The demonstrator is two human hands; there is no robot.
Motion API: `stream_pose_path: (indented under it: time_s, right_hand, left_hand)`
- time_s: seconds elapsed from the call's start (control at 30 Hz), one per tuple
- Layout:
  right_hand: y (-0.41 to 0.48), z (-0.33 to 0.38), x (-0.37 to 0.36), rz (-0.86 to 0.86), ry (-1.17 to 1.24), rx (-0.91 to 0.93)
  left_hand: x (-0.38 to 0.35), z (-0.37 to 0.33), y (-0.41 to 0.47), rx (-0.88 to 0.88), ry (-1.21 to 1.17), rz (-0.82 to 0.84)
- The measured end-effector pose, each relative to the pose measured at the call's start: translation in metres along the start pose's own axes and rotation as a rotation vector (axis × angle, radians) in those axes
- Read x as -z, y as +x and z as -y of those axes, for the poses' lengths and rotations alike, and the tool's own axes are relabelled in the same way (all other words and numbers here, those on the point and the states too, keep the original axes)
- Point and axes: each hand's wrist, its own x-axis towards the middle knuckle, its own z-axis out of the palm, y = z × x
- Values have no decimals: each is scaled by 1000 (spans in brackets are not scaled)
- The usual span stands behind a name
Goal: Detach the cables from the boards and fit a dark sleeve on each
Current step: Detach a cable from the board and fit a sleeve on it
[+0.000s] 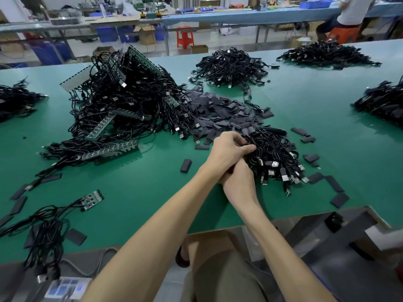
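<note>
Cables [274, 153] without boards lie heaped on the desk [152, 192], just beside the loose sleeves [218, 112], probably so both stay within reach. Left hand [229, 147] grips strands at the heap's edge. Right hand [238, 182] lies beneath it, its grip hidden.

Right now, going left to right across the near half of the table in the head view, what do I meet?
Loose cable bundle → small board → lone sleeve → cable pile with USB plugs → scattered sleeves near the right edge.
</note>
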Motion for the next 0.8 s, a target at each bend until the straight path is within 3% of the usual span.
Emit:
stream_pose_path:
  time_s: [0.23,0.37,0.5,0.7,0.8]
  right_hand:
    - [0,-8,6,-199,181,-65]
    - [2,-9,4,-166,161,-59]
    - [2,-7,-1,-101,122,1]
    - [3,-12,-6,-88,221,25]
    - [4,-12,-7,-78,210,32]
  left_hand:
    - [-25,-18,4,-3,-46,20]
    - [-22,-12,-1,-36,-97,1]
    - [0,8,-14,-162,-85,-170]
    - [69,60,-36,-274,283,-474]
    - [114,91,-43,-77,643,-666]
